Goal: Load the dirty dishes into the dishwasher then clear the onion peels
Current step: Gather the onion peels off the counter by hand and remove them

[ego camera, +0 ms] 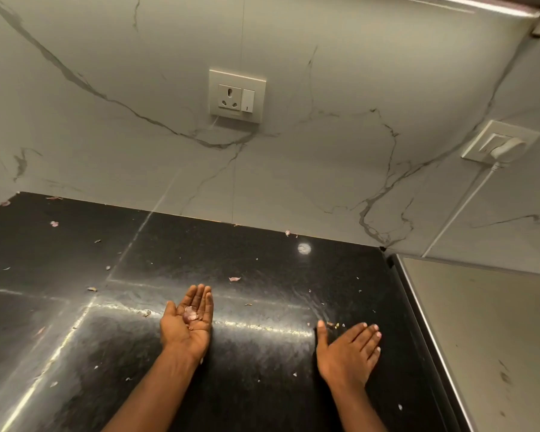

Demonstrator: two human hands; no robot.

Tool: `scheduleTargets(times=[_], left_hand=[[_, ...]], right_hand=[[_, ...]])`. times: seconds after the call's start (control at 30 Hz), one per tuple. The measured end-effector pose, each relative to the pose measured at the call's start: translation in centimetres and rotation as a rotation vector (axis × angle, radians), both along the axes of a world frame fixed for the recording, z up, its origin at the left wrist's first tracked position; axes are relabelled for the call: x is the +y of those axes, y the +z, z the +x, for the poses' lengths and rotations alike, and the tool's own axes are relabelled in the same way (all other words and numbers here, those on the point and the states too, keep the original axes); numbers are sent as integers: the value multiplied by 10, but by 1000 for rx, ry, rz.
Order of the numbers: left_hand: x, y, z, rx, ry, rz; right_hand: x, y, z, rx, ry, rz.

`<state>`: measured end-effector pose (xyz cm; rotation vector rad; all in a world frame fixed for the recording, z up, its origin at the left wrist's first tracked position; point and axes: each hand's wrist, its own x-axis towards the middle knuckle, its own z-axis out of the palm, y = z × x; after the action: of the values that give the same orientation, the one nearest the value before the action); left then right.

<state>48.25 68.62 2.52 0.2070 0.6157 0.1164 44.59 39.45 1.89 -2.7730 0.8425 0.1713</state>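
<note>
Black countertop (pixel 262 385) scattered with onion peels (pixel 234 279); marble backsplash (pixel 106 151), socket (pixel 237 96).

Left hand (pixel 186 319): palm up, fingers together, slightly cupped, forearm angled in from lower left. Right hand (pixel 348 350): palm down, fingers straight, thumb spread, lying flat on the bench (pixel 262 369).

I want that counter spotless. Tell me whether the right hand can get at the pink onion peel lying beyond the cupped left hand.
Probably yes. The right hand lies flat and holds nothing, and only bare black countertop separates it from the pink onion peel. The left hand sits beside that path, not across it.
</note>
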Motion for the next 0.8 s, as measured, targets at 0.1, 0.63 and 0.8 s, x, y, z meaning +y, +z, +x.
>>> scheduleTargets(times=[0.1,0.63,0.8], left_hand=[[-3,3,3,-3,15,-12],[97,13,-31,-57,319,-30],[123,16,-51,-70,388,-5]], right_hand=[[36,-11,4,-30,210,20],[121,-26,6,-32,447,49],[229,-21,-17,-16,953,192]])
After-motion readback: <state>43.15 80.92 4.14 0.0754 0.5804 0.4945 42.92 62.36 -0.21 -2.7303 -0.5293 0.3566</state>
